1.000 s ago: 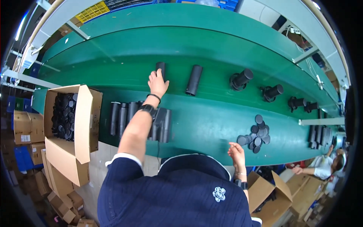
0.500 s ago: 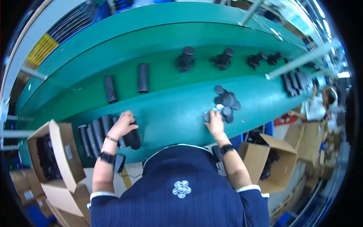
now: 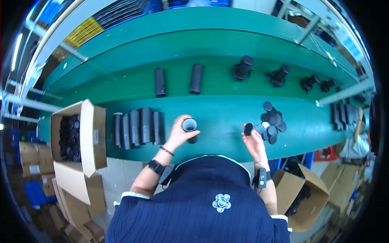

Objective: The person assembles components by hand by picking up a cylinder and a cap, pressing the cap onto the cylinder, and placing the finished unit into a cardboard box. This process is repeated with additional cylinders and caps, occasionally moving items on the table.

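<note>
My left hand [image 3: 176, 133] is wrapped round a black tube [image 3: 189, 125] above the near worktop, its open end turned up and showing a pale grey inside. In my right hand [image 3: 255, 143] a round black cap [image 3: 248, 129] is pinched between thumb and fingers, its flat face tilted up. Just right of that hand lies a loose heap of black round caps [image 3: 274, 118], with one white piece among them. Several more black tubes [image 3: 135, 126] lie side by side to the left of my left hand.
Two black tubes [image 3: 196, 79] lie on the green belt [image 3: 121, 87] beyond the worktop. Farther right stand several black flanged parts [image 3: 243, 69]. Open cardboard boxes of black pieces flank me, one at left [image 3: 93, 139], one at right [image 3: 315, 212]. A co-worker [image 3: 356, 146] is at the far right.
My left hand has taken a tube from the row and raised it with the open end up. My right hand has lifted a cap away from the heap. The whole view has shifted.
</note>
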Motion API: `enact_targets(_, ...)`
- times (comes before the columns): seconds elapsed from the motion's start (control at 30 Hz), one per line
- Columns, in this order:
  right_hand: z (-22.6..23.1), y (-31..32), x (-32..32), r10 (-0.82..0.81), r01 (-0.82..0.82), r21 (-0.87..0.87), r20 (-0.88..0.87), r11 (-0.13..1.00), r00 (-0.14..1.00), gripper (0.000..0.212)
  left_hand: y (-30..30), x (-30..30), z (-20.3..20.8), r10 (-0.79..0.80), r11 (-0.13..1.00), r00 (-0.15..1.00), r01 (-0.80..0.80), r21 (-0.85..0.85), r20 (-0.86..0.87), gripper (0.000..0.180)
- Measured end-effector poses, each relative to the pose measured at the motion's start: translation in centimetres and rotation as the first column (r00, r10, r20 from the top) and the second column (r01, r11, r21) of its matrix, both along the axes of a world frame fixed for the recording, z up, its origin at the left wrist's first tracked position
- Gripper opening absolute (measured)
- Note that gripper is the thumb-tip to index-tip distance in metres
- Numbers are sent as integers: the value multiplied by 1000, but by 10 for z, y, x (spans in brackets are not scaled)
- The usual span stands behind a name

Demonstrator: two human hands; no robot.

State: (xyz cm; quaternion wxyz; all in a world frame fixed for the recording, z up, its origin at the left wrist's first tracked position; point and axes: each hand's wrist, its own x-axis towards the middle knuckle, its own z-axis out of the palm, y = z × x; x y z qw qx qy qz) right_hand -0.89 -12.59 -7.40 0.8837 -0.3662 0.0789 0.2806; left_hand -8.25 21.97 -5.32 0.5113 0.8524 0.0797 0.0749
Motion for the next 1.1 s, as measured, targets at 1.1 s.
enact_targets(1.1, 49, 87, -9, 276, -266, 281, 2, 922, 961, 71, -11, -4, -9, -41, 746, 996, -18, -666, -73, 59)
